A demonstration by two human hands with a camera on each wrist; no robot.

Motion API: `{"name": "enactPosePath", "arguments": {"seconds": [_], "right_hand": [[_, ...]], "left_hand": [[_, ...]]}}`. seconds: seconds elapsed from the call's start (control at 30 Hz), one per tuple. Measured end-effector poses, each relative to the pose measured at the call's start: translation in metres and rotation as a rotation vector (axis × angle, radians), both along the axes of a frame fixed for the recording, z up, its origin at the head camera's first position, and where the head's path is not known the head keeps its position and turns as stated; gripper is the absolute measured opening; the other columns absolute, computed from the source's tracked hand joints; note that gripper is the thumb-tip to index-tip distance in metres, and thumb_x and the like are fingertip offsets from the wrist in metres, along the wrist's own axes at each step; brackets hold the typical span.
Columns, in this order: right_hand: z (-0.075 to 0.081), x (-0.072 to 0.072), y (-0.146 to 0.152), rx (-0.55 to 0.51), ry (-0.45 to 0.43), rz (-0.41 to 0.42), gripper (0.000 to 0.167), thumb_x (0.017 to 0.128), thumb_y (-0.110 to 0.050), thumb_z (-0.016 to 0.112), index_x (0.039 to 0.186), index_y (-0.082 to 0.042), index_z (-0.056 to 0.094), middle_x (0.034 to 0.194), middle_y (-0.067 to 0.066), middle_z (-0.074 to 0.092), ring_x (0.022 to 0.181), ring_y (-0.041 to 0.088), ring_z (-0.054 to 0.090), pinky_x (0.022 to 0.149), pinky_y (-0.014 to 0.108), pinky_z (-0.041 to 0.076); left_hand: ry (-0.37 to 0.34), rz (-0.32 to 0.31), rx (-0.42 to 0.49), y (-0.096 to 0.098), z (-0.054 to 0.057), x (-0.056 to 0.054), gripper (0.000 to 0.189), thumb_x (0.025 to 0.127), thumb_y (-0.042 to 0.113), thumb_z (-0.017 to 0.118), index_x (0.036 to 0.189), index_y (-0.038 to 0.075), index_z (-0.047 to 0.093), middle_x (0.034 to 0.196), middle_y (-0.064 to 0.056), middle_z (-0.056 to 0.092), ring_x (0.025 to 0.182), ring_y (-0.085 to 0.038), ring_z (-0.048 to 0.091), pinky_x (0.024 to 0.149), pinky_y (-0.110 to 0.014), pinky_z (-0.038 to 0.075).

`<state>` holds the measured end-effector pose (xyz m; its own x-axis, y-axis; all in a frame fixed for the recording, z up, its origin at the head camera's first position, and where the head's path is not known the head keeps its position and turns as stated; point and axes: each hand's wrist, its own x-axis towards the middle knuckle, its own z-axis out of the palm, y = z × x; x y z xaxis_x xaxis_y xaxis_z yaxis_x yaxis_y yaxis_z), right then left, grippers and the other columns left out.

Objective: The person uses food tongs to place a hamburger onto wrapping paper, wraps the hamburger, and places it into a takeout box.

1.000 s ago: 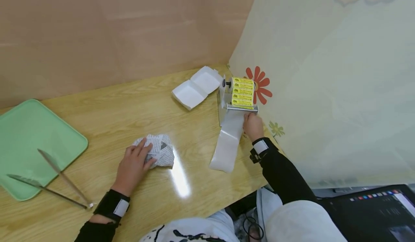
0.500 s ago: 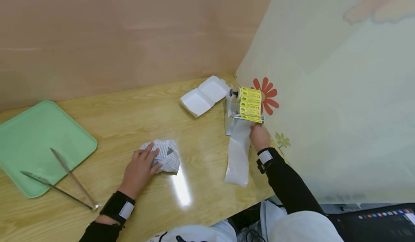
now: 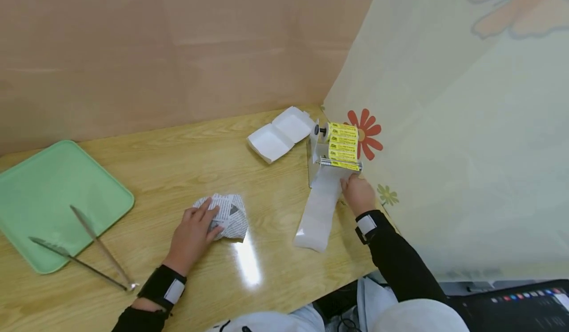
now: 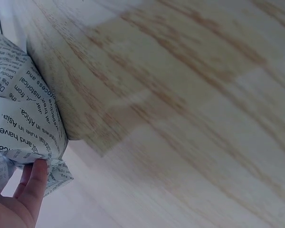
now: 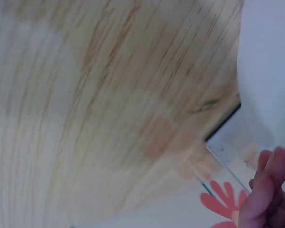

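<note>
A lump wrapped in printed newspaper (image 3: 231, 216) lies on the table, and my left hand (image 3: 192, 233) holds it, fingers over its top left and thumb along its near side. In the left wrist view a digit presses the crumpled paper (image 4: 26, 126) low on its side. At the right stands a label dispenser (image 3: 314, 156) with a roll of yellow labels (image 3: 343, 142). From it a whitish strip (image 3: 316, 218) runs down to the table. My right hand (image 3: 359, 193) pinches the strip's right edge just under the dispenser's front bar; in the right wrist view its fingers are curled.
An open white carton (image 3: 280, 134) lies behind, close to the dispenser. To the left a green tray (image 3: 58, 188) carries the ends of metal tongs (image 3: 104, 248). A printed wall covering (image 3: 435, 149) borders the right side; a dark screen (image 3: 511, 302) is at lower right.
The strip's free end swings right, then back left. My right hand stays near the dispenser's front and is now slightly lower. The left hand keeps its hold; the head view has shifted.
</note>
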<state>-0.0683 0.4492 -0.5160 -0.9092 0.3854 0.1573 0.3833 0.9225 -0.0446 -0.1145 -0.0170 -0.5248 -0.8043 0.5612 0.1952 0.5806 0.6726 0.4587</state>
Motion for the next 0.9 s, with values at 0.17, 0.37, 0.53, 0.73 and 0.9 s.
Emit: {"name": "enactPosePath", "arguments": {"seconds": [0.17,0.37,0.53,0.73,0.9], "right_hand": [[0.018,0.006,-0.002,0.130,0.207,0.164,0.026,0.091,-0.016,0.066,0.077,0.000,0.051,0.056,0.011,0.048,0.042,0.028,0.048,0.037,0.041,0.036],[0.040,-0.005,0.002,0.147,0.343,0.357,0.020,0.086,-0.008,0.073,0.096,0.003,0.060,0.084,0.017,0.055,0.071,0.036,0.055,0.059,0.046,0.047],[0.042,-0.012,0.006,0.130,0.330,0.422,0.016,0.082,-0.005,0.076,0.090,0.002,0.063,0.086,0.016,0.057,0.076,0.035,0.054,0.064,0.045,0.046],[0.043,-0.013,0.007,0.142,0.308,0.421,0.011,0.085,-0.004,0.073,0.089,0.003,0.066,0.084,0.015,0.058,0.074,0.034,0.054,0.063,0.044,0.047],[0.047,-0.012,0.007,0.102,0.321,0.375,0.009,0.084,-0.002,0.074,0.087,0.004,0.067,0.083,0.016,0.060,0.073,0.034,0.060,0.064,0.046,0.051]], "left_hand": [[0.027,0.009,0.016,-0.003,0.000,0.001,0.053,0.085,0.030,0.076,0.129,0.004,0.062,0.144,-0.019,0.047,0.111,-0.041,0.050,0.076,-0.051,0.052],[0.049,-0.001,0.021,-0.006,0.000,-0.001,0.052,0.085,0.028,0.077,0.129,0.003,0.061,0.144,-0.020,0.046,0.110,-0.042,0.051,0.076,-0.051,0.053],[0.046,-0.012,0.018,-0.005,-0.003,-0.002,0.054,0.085,0.029,0.077,0.129,0.004,0.061,0.144,-0.019,0.046,0.110,-0.041,0.051,0.077,-0.050,0.053],[0.042,-0.007,0.020,-0.003,-0.005,-0.001,0.054,0.084,0.030,0.078,0.129,0.004,0.061,0.144,-0.019,0.046,0.110,-0.041,0.051,0.074,-0.050,0.053],[0.033,-0.009,0.014,-0.002,-0.004,-0.001,0.054,0.084,0.031,0.077,0.129,0.005,0.061,0.145,-0.018,0.046,0.110,-0.040,0.051,0.077,-0.050,0.053]]}}
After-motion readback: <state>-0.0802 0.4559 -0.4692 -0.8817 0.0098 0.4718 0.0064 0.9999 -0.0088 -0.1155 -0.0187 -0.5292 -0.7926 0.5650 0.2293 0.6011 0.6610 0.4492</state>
